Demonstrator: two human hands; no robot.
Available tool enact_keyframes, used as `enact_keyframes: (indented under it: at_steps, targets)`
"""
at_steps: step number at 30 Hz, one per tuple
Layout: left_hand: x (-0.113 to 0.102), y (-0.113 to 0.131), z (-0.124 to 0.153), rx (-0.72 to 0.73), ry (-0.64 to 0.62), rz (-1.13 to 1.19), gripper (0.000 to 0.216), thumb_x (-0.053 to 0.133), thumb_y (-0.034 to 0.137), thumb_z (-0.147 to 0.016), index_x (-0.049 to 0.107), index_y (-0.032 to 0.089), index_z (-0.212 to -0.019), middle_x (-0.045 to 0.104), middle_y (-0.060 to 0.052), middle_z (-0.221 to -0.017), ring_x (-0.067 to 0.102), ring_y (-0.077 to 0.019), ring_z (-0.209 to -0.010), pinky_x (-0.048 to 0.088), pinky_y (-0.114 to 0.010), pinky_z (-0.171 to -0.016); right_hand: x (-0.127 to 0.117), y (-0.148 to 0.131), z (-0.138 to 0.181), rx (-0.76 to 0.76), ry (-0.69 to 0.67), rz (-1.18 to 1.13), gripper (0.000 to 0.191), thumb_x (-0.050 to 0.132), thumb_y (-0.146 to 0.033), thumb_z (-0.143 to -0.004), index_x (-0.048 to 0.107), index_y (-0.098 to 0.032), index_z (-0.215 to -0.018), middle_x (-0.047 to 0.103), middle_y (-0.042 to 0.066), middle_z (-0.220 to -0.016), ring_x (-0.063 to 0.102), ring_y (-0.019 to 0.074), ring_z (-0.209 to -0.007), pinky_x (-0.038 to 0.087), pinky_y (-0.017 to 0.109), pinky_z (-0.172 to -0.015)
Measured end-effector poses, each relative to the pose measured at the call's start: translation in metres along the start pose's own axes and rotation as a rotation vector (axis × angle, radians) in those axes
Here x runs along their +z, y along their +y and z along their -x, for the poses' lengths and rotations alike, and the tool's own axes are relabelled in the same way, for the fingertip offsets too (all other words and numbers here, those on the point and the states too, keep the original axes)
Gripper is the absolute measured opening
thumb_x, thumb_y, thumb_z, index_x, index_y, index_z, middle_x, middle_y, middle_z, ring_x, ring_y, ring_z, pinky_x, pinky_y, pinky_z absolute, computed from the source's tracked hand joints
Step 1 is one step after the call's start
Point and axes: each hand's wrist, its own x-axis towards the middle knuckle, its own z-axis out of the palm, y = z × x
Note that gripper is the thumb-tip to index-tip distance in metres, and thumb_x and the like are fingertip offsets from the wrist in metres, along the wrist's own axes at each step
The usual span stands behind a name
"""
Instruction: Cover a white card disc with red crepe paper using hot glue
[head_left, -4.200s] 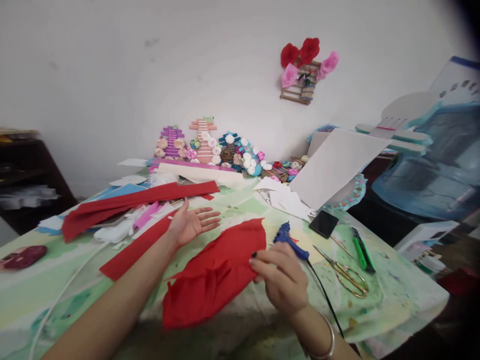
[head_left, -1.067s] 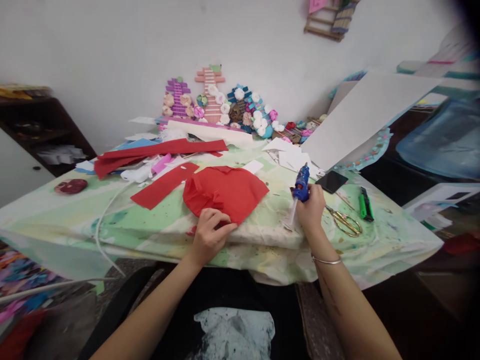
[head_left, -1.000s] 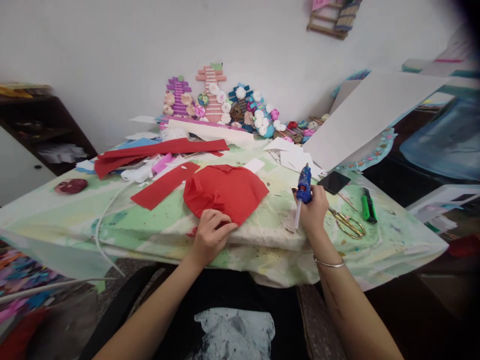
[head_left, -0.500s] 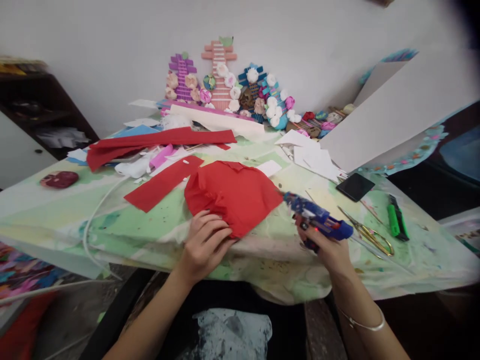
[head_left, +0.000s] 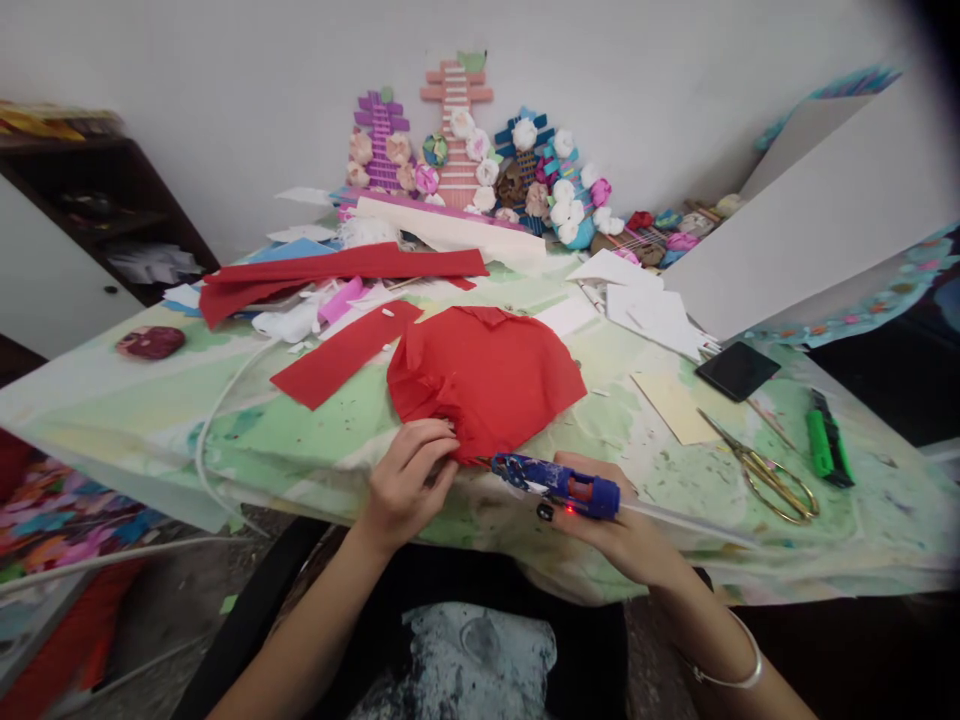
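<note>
A gathered piece of red crepe paper (head_left: 491, 378) lies on the green-patterned table (head_left: 120, 420) in front of me. My left hand (head_left: 409, 480) pinches its near edge with closed fingers. My right hand (head_left: 611, 525) is closed round a blue hot glue gun (head_left: 559, 482) held level, its nozzle pointing left at the paper's pinched edge beside my left fingers. A small red light glows on the gun.
Red paper strips (head_left: 337, 350) and a longer red roll (head_left: 337, 270) lie at the left. Gold scissors (head_left: 761, 470), a green cutter (head_left: 825, 450), a black phone (head_left: 737, 370) and white sheets (head_left: 645, 300) lie at the right. Paper-flower stick crafts (head_left: 480, 160) line the wall.
My right hand lifted the glue gun from the table at the right, turned it level and brought it left to the paper's near edge. My left hand kept its hold on the paper.
</note>
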Motion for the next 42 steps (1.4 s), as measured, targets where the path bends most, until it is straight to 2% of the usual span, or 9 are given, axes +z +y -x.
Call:
enact_keyframes:
  at_steps: [5, 19, 28, 39, 42]
  targets:
    - [0.0007, -0.0005, 0.0018, 0.029, 0.005, 0.016, 0.026, 0.063, -0.004, -0.073, 0.060, 0.012, -0.093, 0.064, -0.009, -0.093, 0.062, -0.0203, -0.095, 0.054, -0.035, -0.085, 0.0017, -0.0028, -0.0005, -0.003, -0.023, 0.004, 0.028, 0.060, -0.034, -0.084, 0.042, -0.021, -0.067, 0.041, -0.004, -0.067, 0.041, 0.0122, -0.060, 0.029, 0.029, -0.053]
    - [0.0003, -0.0002, 0.0010, 0.048, 0.012, 0.037, 0.022, 0.063, 0.000, -0.075, 0.061, 0.015, -0.091, 0.065, -0.007, -0.091, 0.063, -0.0202, -0.092, 0.056, -0.037, -0.082, 0.0046, -0.0098, -0.0015, 0.026, -0.024, 0.036, 0.025, 0.058, -0.029, -0.082, 0.039, -0.023, -0.066, 0.042, -0.002, -0.067, 0.044, 0.0157, -0.060, 0.032, 0.032, -0.054]
    - [0.0009, -0.0008, 0.0011, 0.047, 0.008, 0.025, 0.021, 0.062, 0.001, -0.077, 0.062, 0.016, -0.091, 0.065, -0.006, -0.091, 0.064, -0.0199, -0.093, 0.057, -0.037, -0.081, 0.0056, -0.0088, -0.0006, -0.013, -0.026, 0.107, 0.026, 0.059, -0.029, -0.083, 0.040, -0.022, -0.066, 0.044, -0.003, -0.066, 0.044, 0.0134, -0.058, 0.034, 0.031, -0.052]
    - [0.0006, -0.0002, -0.0001, 0.042, 0.026, 0.035, 0.022, 0.065, 0.000, -0.075, 0.062, 0.016, -0.090, 0.065, -0.006, -0.090, 0.064, -0.0195, -0.091, 0.057, -0.036, -0.081, 0.0017, -0.0032, 0.0042, -0.080, 0.043, 0.132, 0.020, 0.057, -0.038, -0.084, 0.053, -0.024, -0.070, 0.052, 0.001, -0.068, 0.050, 0.0169, -0.060, 0.039, 0.031, -0.053]
    - [0.0005, -0.0005, -0.0004, 0.047, 0.014, 0.029, 0.022, 0.064, 0.001, -0.076, 0.062, 0.016, -0.091, 0.066, -0.006, -0.091, 0.064, -0.0194, -0.092, 0.056, -0.036, -0.082, -0.0016, -0.0042, 0.0045, -0.080, 0.012, 0.154, 0.019, 0.058, -0.037, -0.083, 0.053, -0.024, -0.070, 0.052, 0.001, -0.068, 0.050, 0.0166, -0.061, 0.040, 0.031, -0.053]
